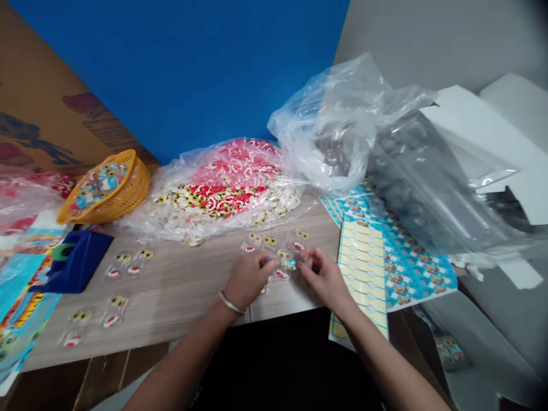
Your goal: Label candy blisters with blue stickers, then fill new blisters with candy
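My left hand and my right hand each pinch one end of a small blue printed sticker. It is stretched between them just over a clear plastic pack holding yellow eye pieces and a red-and-white mouth piece. Whether the sticker touches the pack, I cannot tell. Behind my hands lie several similar packs, among them one pack near my right fingers. Beside my right forearm is a yellow backing sheet with blue-edged strips. A pale band circles my left wrist.
More filled packs lie on the left of the wooden table, near a blue tape dispenser. Behind stand a yellow basket of small packs and a clear bag of eye and mouth pieces. Printed sheets and plastic bags crowd the right.
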The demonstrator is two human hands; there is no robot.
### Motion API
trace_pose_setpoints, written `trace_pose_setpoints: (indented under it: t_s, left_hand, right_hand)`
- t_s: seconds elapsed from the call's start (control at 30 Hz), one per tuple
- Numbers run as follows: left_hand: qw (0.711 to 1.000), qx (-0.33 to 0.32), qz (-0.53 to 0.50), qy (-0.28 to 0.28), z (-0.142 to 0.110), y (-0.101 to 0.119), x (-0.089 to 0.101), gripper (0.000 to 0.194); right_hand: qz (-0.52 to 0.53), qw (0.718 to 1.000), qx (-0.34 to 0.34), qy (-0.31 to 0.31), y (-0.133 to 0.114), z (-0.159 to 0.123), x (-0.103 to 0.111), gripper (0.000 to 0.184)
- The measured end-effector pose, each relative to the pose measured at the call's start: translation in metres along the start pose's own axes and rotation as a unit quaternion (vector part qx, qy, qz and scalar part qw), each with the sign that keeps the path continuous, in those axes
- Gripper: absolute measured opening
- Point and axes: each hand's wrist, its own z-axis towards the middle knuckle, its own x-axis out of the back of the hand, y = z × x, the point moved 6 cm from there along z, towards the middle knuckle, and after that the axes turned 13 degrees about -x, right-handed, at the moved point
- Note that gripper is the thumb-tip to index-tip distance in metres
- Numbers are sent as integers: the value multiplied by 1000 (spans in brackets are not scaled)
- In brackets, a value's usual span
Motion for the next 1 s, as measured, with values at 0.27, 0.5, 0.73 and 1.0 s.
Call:
trace_pose_setpoints:
  t_s: [0.27, 0.5, 0.73, 1.0]
  left_hand:
    - [994, -42, 104, -4, 91, 4, -27, 45]
    - [988, -37, 138, -51, 112, 13, -27, 25]
    - [987, -1, 110, -114, 93, 3, -41, 34]
    - [993, 17, 68, -94, 83, 5, -44, 28]
  right_hand:
    - [-54, 995, -35, 75, 17, 63, 39, 18]
    - [-48, 995, -55, 70, 12, 71, 50, 24]
    - [-73, 995, -68, 23, 17, 57, 49, 37]
    - [-48, 992, -116, -8, 37, 46, 40, 39]
